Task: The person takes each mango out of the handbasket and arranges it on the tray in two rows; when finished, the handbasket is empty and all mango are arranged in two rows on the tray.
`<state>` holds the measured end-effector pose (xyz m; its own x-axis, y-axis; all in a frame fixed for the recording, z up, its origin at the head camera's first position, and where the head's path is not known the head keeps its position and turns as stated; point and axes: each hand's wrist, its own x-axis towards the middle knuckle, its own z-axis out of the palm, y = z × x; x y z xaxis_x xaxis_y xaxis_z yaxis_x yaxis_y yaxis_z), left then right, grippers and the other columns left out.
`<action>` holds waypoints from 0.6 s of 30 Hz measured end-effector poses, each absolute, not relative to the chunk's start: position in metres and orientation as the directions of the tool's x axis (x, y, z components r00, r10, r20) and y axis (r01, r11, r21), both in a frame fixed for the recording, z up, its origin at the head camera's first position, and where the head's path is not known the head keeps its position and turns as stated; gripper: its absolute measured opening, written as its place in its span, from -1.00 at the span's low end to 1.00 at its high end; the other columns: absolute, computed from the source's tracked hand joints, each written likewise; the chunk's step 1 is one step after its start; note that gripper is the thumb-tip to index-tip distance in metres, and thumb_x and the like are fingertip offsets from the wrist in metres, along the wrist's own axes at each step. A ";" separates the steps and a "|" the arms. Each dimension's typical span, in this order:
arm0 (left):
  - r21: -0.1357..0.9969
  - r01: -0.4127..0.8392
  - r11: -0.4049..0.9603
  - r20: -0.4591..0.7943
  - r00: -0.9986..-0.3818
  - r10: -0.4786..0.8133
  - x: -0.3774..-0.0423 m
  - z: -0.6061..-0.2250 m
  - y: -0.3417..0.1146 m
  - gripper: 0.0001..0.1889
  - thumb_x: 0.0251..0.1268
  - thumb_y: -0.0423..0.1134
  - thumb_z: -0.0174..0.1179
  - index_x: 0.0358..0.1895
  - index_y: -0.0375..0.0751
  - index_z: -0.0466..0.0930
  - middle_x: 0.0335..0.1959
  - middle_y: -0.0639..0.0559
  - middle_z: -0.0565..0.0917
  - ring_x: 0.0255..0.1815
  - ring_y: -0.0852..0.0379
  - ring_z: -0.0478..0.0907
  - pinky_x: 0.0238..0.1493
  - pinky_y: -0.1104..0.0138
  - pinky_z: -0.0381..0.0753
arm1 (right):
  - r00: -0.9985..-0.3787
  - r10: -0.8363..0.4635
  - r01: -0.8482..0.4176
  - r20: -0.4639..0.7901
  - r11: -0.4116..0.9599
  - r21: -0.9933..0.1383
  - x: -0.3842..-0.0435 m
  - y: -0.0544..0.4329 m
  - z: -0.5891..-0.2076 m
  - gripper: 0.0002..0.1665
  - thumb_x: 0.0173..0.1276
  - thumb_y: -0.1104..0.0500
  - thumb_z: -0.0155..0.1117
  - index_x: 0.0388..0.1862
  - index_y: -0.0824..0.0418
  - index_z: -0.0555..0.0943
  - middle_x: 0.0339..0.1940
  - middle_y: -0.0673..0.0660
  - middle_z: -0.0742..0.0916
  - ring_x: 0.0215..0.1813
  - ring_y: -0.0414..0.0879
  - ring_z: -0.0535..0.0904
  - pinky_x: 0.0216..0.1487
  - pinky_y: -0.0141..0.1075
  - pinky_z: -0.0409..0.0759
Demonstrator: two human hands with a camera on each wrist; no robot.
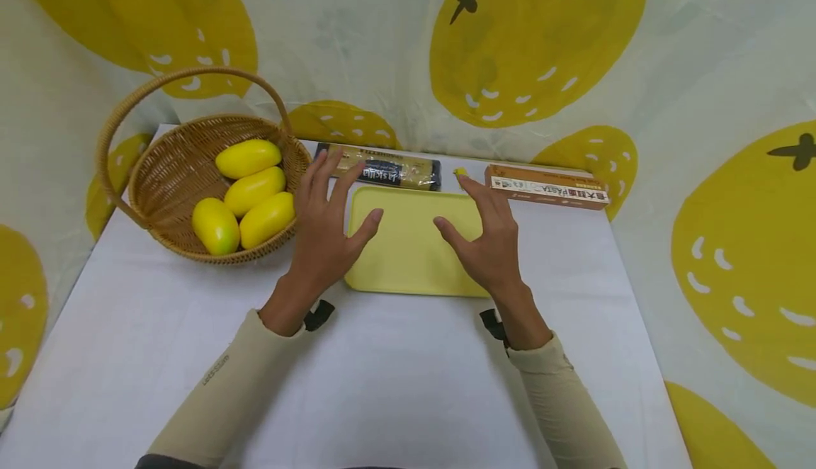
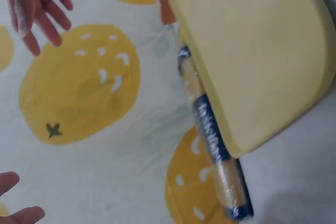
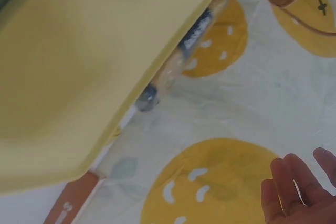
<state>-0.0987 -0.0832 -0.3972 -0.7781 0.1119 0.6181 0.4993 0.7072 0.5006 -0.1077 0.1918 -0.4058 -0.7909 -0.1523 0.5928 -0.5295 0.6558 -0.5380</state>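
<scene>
A pale yellow rectangular tray (image 1: 411, 242) lies on the white table between the two hands. My left hand (image 1: 325, 232) hovers over the tray's left end with fingers spread and nothing in them. Over its right end is my right hand (image 1: 487, 239), thumb and fingers apart, also holding nothing. Behind the tray lies a packet of spaghetti (image 1: 408, 172), partly covered by the left fingers in the head view. In the left wrist view the tray (image 2: 262, 61) fills the upper right; in the right wrist view the tray (image 3: 89, 72) takes up the upper left.
A wicker basket (image 1: 166, 193) with a tall handle stands at the left, holding several yellow mangoes (image 1: 248, 158). A brown pasta box (image 1: 548, 187) lies at the back right, with a small yellow object (image 1: 460, 171) beside it. A fruit-print curtain (image 1: 382, 37) rises behind the table.
</scene>
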 end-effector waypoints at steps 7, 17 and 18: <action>0.606 0.422 0.675 0.605 -0.795 -0.045 -0.077 -0.390 -0.109 -0.29 0.50 0.21 0.17 0.58 -0.06 0.41 0.73 -0.16 0.19 0.76 -0.20 -0.04 0.66 -0.22 -0.11 | -0.770 -0.169 -0.578 0.615 0.593 -0.560 -0.110 0.162 -0.395 -0.21 0.29 -0.02 0.59 0.49 0.03 0.58 0.39 0.08 0.72 0.39 0.09 0.59 0.60 0.09 0.30; 0.659 0.330 0.676 0.613 -0.756 -0.228 -0.055 -0.388 -0.145 -0.32 0.42 0.11 0.25 0.53 -0.07 0.48 0.68 -0.06 0.29 0.72 -0.13 0.03 0.67 -0.10 -0.11 | -0.744 -0.225 -0.636 0.629 0.528 -0.563 -0.108 0.128 -0.392 -0.23 0.29 -0.02 0.59 0.46 0.11 0.59 0.42 0.04 0.70 0.36 0.04 0.57 0.42 0.03 0.42; 0.669 0.319 0.672 0.612 -0.749 -0.254 -0.053 -0.389 -0.149 -0.32 0.40 0.10 0.26 0.52 -0.07 0.49 0.67 -0.05 0.30 0.72 -0.11 0.03 0.67 -0.08 -0.10 | -0.739 -0.229 -0.643 0.634 0.520 -0.562 -0.108 0.124 -0.392 -0.23 0.29 -0.01 0.60 0.45 0.11 0.60 0.41 0.04 0.71 0.35 0.04 0.58 0.41 0.02 0.43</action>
<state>-0.0525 -0.1490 -0.3890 -0.7495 -0.2536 0.6115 0.3186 0.6715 0.6690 -0.1079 0.1242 -0.3917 -0.7387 -0.2291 0.6339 -0.6435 0.5198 -0.5619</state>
